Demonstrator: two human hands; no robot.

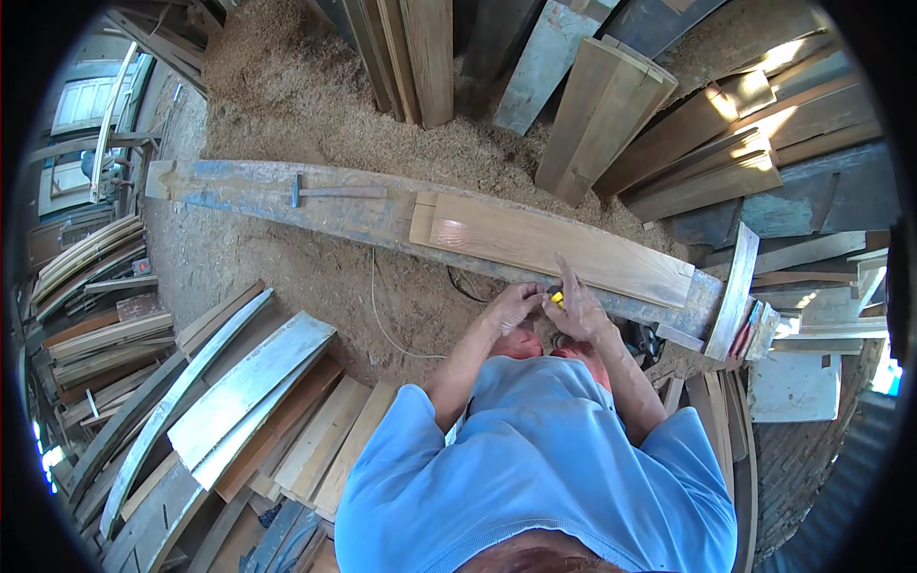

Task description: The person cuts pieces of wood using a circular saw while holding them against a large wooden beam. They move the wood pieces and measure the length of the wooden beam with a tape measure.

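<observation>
You seem to be at a handling or measuring step: your right hand (pixel 581 310) holds a small yellow-and-black tool (pixel 557 299), perhaps a tape measure, in front of the bench (pixel 353 222). One right finger points up and away from the tool; the others curl around it. Your left hand (pixel 516 307) is just beside it, its fingers bent together near the tool's end; you cannot tell from here whether they pinch anything. The smooth wooden board (pixel 564 246) lies flat along the bench, just beyond your hands. From here, the next move probably calls for a firm right-hand hold while the left fingers work the tool's end.

Counted: two hands, one yellow-and-black tool, one bench, one hammer (pixel 297 191) lying left of the board, and one main board; whether the strip at its left end is separate is unclear.
</observation>
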